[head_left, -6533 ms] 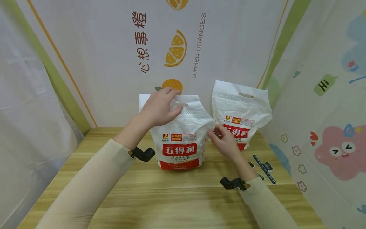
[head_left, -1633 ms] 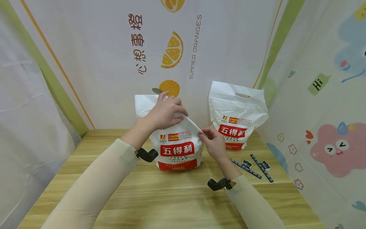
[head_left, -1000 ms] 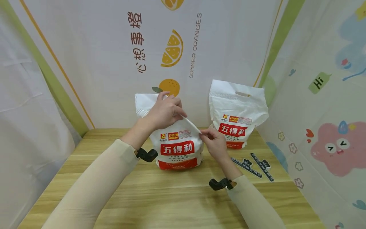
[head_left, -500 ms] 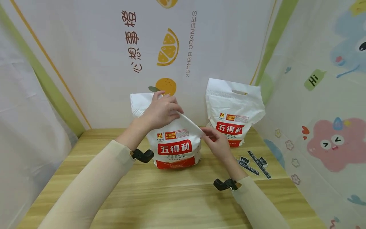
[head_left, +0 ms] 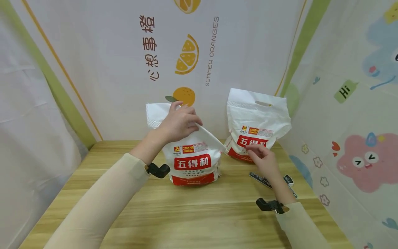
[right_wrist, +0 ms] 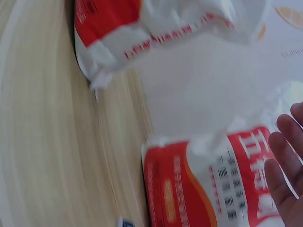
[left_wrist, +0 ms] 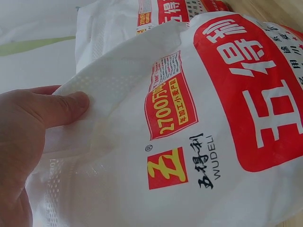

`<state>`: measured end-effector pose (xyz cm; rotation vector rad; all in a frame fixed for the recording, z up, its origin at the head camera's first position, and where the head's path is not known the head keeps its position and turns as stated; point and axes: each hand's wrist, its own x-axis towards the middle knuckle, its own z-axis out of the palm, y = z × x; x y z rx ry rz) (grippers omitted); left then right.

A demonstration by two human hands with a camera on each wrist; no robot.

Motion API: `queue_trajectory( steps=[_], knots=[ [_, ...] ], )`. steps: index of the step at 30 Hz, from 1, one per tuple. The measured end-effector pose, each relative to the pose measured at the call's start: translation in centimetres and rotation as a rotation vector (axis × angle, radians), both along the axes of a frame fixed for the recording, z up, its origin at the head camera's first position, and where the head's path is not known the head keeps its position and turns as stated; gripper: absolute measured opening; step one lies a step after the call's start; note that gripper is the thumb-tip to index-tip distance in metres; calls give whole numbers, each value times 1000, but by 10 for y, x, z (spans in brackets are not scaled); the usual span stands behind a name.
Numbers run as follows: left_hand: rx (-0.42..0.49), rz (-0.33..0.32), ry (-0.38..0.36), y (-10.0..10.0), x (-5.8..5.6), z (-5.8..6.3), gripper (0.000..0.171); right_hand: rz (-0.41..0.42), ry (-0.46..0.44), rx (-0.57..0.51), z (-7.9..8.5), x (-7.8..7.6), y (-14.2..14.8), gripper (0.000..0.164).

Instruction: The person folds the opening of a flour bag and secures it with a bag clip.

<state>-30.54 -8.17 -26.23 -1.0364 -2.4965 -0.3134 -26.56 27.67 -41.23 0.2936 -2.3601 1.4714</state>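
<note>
A white-and-red flour bag [head_left: 191, 160] stands on the wooden table, its upper right corner folded down into a slanting edge. My left hand [head_left: 180, 122] pinches that slanting edge near the top; the left wrist view shows the thumb lying on the white fabric. My right hand [head_left: 264, 160] hovers in front of a second flour bag [head_left: 256, 116], holding nothing, fingers loosely bent. Below it lie two long piano-key-patterned clips, the nearer clip [head_left: 256, 178] partly hidden and the farther clip [head_left: 289, 180] mostly covered by the wrist.
The second bag stands upright at the back right, its handle slot unfolded. White printed curtains [head_left: 105, 69] hang behind and at both sides of the table [head_left: 174, 214].
The top right corner of the front bag has been folded down. My right hand has let go of the folded edge and moved right, over the clips. The left hand keeps its pinch.
</note>
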Motion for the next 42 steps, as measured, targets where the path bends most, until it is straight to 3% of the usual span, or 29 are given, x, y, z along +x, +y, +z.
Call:
queue_trajectory(
  steps=[6, 10, 16, 27, 33, 42],
  knots=[
    [1, -1, -7, 1, 1, -2, 14, -80, -79, 81, -5, 6, 30, 31],
    [0, 2, -13, 1, 1, -2, 14, -103, -86, 147, -14, 7, 47, 29],
    [-4, 12, -21, 1, 2, -1, 14, -128, -148, 343, -25, 6, 67, 26],
    [-5, 5, -16, -1, 0, -2, 14, -62, -402, 660, -32, 1, 79, 35],
    [0, 8, -14, 0, 0, -1, 13, -71, -518, 756, -34, -3, 77, 43],
    [1, 9, -14, 0, 1, -1, 14, -94, -568, 785, -37, -5, 76, 41]
  ],
)
